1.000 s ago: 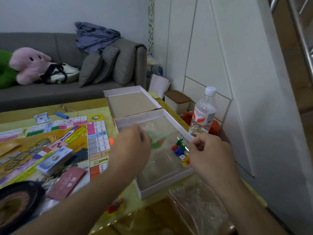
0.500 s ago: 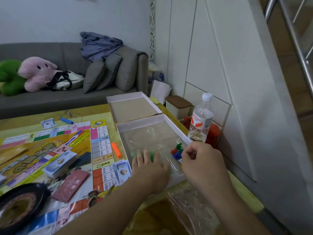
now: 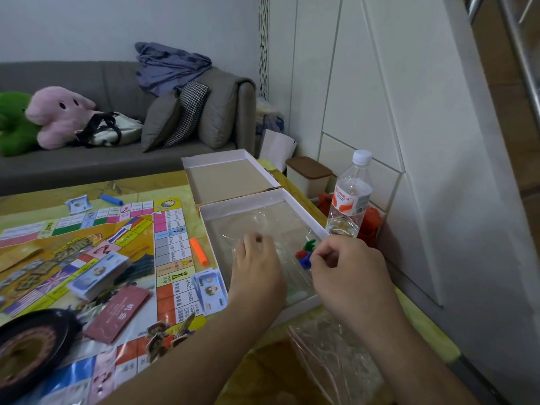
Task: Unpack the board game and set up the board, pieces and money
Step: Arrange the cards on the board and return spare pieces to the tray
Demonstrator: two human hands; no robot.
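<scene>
Living room, grey sofa (image 3: pixel 111 159) along the back wall w/ a pink plush (image 3: pixel 58 112) and cushions on it. Low table (image 3: pixel 420 317) in front, game board (image 3: pixel 87 258) spread flat across its left part. On the board: a stack of play money (image 3: pixel 99 273), a dark red card packet (image 3: pixel 119 314), an orange marker (image 3: pixel 198 251), more notes (image 3: pixel 209 287) at the board's right edge. Box tray (image 3: pixel 304 211) sits just right of the board, clear plastic inside, w/ red, green and blue pieces (image 3: pixel 305 254) near its right wall. Second tray (image 3: pixel 230 179) behind it. Left hand (image 3: pixel 257 273) is over the tray, fingers curled, tips pinching at the clear plastic. Right hand (image 3: pixel 350 273) beside the pieces, fingers curled inward, thumb to forefinger; can't tell what they pinch. Water bottle (image 3: pixel 350 197) stands past the tray's right side.
</scene>
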